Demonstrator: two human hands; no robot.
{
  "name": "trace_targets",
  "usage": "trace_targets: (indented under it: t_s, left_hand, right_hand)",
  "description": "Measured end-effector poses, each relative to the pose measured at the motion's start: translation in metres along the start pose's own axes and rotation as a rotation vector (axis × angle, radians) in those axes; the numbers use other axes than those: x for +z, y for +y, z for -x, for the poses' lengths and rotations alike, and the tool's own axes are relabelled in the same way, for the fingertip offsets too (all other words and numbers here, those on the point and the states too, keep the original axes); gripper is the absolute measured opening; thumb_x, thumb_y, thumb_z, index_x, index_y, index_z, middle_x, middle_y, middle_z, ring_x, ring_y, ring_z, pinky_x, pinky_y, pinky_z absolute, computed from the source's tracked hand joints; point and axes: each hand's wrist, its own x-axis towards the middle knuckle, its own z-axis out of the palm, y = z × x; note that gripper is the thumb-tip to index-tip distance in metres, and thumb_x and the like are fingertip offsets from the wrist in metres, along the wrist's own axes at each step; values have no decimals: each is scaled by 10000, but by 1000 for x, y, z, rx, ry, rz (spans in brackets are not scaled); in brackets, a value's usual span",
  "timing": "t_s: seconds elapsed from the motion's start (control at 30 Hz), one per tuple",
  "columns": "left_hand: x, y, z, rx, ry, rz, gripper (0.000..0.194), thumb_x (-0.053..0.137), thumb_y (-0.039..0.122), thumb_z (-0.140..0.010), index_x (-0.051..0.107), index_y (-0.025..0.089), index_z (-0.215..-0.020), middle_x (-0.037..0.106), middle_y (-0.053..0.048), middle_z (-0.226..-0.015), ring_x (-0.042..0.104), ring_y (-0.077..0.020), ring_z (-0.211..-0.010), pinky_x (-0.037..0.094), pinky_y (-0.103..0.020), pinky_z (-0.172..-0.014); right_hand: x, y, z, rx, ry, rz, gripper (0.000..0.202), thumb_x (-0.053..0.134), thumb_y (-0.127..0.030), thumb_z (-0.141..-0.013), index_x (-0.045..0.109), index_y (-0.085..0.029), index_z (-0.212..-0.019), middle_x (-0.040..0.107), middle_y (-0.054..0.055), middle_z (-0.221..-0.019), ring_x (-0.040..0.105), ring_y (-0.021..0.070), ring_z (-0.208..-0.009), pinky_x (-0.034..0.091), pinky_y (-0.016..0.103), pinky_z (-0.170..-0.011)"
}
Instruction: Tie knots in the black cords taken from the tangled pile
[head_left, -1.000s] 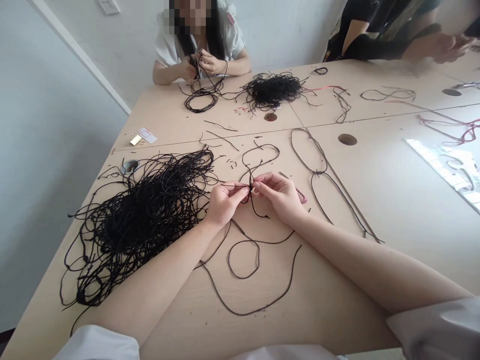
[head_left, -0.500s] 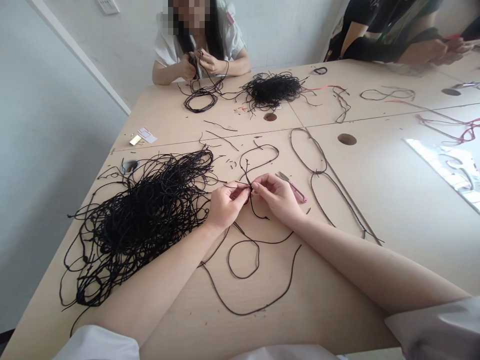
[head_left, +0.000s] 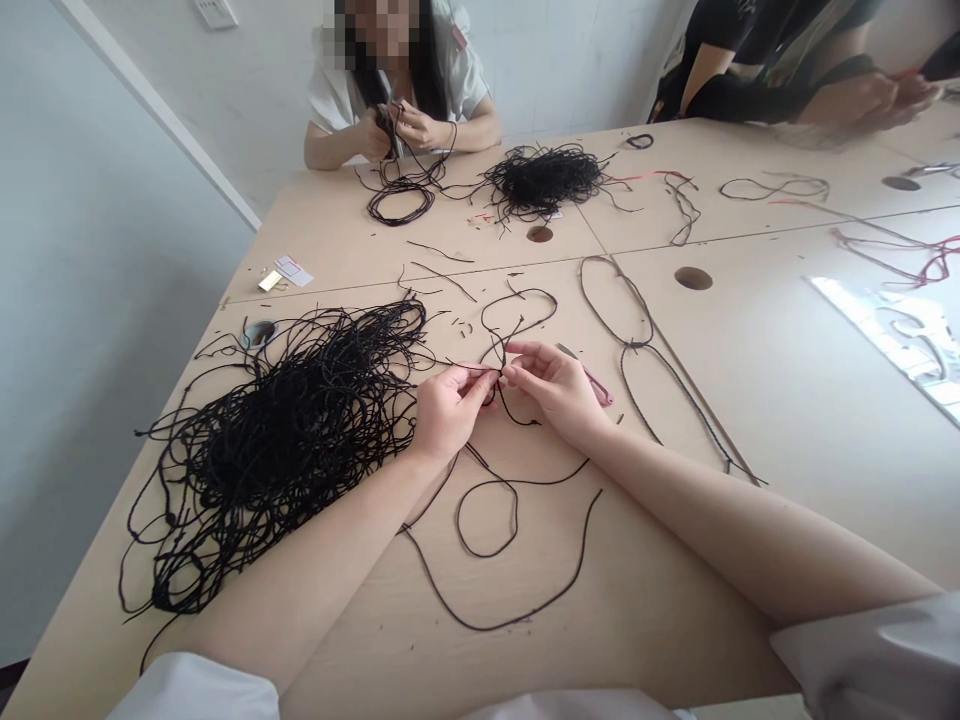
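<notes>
Between my two hands is a black cord (head_left: 503, 352), pinched where its strands cross. My left hand (head_left: 448, 408) is closed on it, thumb against the fingers. My right hand (head_left: 550, 384) pinches the same spot from the other side, its fingertips almost touching the left ones. Short cord ends stick up above the fingers, and a knotted end hangs below them. Longer black cord (head_left: 487, 483) lies in loose curves on the table under my wrists. The exact crossing is partly hidden by my fingertips.
A big tangled heap of black cords (head_left: 285, 430) lies to the left. Pink-handled snips (head_left: 598, 388) rest behind my right hand. A looped cord (head_left: 634, 345) lies to the right. Across the table (head_left: 450, 660), a person (head_left: 409, 125) handles cords near a smaller heap (head_left: 547, 180).
The cord's upright ends have tipped to the right, and the hanging knotted end has risen slightly. Both hands stay nearly in place, still pinching the cord.
</notes>
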Motion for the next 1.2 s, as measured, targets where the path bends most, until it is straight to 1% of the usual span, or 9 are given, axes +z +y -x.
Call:
trace_targets:
  t_s: [0.13,0.3,0.37,0.5,0.63,0.8,0.9,1.03,1.2]
  left_hand:
    - [-1,-3,0,-9,18,6,279,660,391,-837,722,138,-937,738,-81,-840,671,-142,-627,578,-250,-577]
    - [-1,-2,0,25,31,-30,233,674,354,-823,721,138,-896,733,-76,-820,681,-159,-676,588,-274,-632]
    - [-1,-1,0,39,32,-28,218,674,336,-822,717,138,-902,733,-76,-825,683,-160,-690,583,-278,-657]
    - [-1,0,-1,45,5,19,203,670,302,-818,708,135,-928,727,-71,-821,673,-150,-686,568,-275,-675]
    - [-3,-1,-2,6,-32,85,189,651,278,-826,700,137,-942,721,-68,-840,670,-147,-709,560,-272,-689]
    - [-4,2,-2,-15,-79,115,211,652,277,-824,693,129,-969,723,-81,-875,663,-147,-723,554,-266,-681]
    - [-3,3,-2,-31,-85,98,227,686,287,-800,700,119,-952,717,-77,-834,654,-142,-703,556,-264,-672]
    - [-2,3,-2,-84,-63,111,222,693,295,-791,711,120,-927,700,-57,-773,634,-133,-650,554,-263,-627]
    - [-2,2,-2,-123,-52,159,229,705,312,-778,718,121,-905,690,-49,-734,624,-130,-620,536,-248,-576]
  right_hand:
    - [-3,1,-3,26,-40,-24,413,745,-388,-763,632,-205,-1116,656,15,-858,623,140,-822,506,299,-810]
    - [-5,4,-3,2,-58,63,298,733,-427,-764,691,-192,-942,683,44,-921,621,159,-863,498,318,-834]
    - [-5,4,-3,-11,-52,93,289,723,-435,-770,699,-195,-927,688,45,-924,617,165,-874,492,322,-837]
    - [-3,1,-2,-29,-19,164,303,677,-450,-805,710,-189,-956,666,35,-848,587,152,-781,481,304,-748]
    - [-3,0,-2,-32,32,188,315,645,-453,-831,717,-182,-976,627,21,-793,520,126,-684,438,284,-657]
    - [-3,1,-2,-32,25,170,310,644,-447,-835,718,-179,-974,592,4,-726,512,125,-683,424,277,-656]
    - [-4,2,-1,-27,21,172,313,640,-456,-835,721,-184,-967,623,18,-773,529,132,-709,440,283,-680]
    - [-4,3,-2,-25,43,132,329,634,-468,-837,724,-205,-1014,662,34,-859,548,131,-723,470,287,-709]
    - [-3,2,-3,-44,46,55,287,619,-457,-856,714,-205,-957,686,53,-960,614,146,-849,502,281,-758]
